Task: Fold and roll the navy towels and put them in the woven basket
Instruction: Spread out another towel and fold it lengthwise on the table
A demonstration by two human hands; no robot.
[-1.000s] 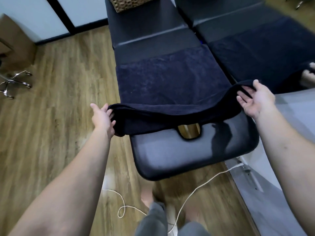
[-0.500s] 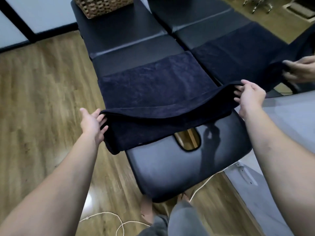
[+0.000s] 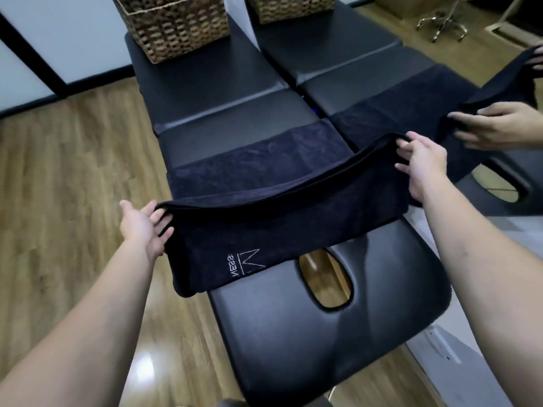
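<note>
A navy towel with a white logo lies across the black massage table. Its near edge is lifted and folded toward the far end. My left hand pinches the towel's left corner. My right hand pinches the right corner, held a little higher. A woven basket stands at the far end of this table.
A second black table stands alongside on the right with another navy towel and a second woven basket. Another person's hand holds that towel. Wooden floor lies to the left; a chair base is far right.
Both my hands have carried the lifted towel edge farther over the table, so the folded part now shows its logo. The view tilted up and both baskets came into sight.
</note>
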